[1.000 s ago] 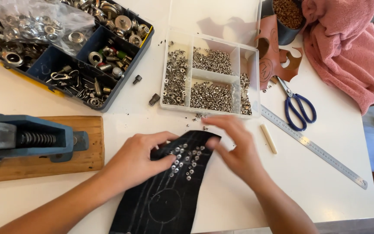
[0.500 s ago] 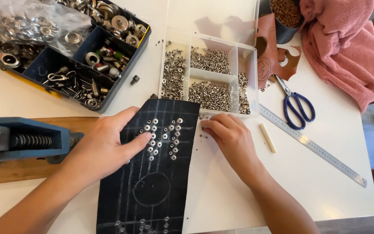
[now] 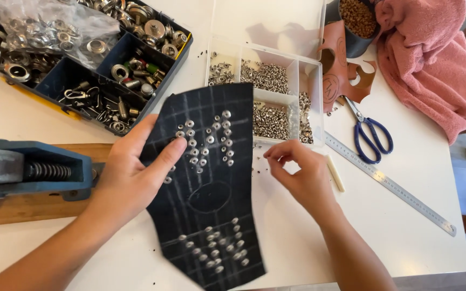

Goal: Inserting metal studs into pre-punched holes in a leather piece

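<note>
My left hand [image 3: 133,178] holds a black sheet of leather [image 3: 211,215] lifted off the white table, thumb on its front face. The sheet carries chalk grid lines, a drawn oval and several small silver rivets in two clusters. My right hand [image 3: 300,175] hovers just right of the sheet, thumb and fingertips pinched together; whether a rivet sits between them I cannot tell. A clear plastic box [image 3: 314,81] with compartments of small silver rivets stands just beyond both hands, partly hidden by the sheet.
A dark blue organiser [image 3: 76,81] with metal eyelets and rings is at the far left, a blue press [image 3: 28,172] on a wooden board at left. Blue-handled scissors [image 3: 370,134], a steel ruler [image 3: 395,188], brown leather scraps [image 3: 341,81] and pink cloth [image 3: 432,59] lie right.
The black sheet has been lifted from lying flat and raised toward the rivet box. My left hand shifted to grip its left edge; my right hand came off it and pinched shut.
</note>
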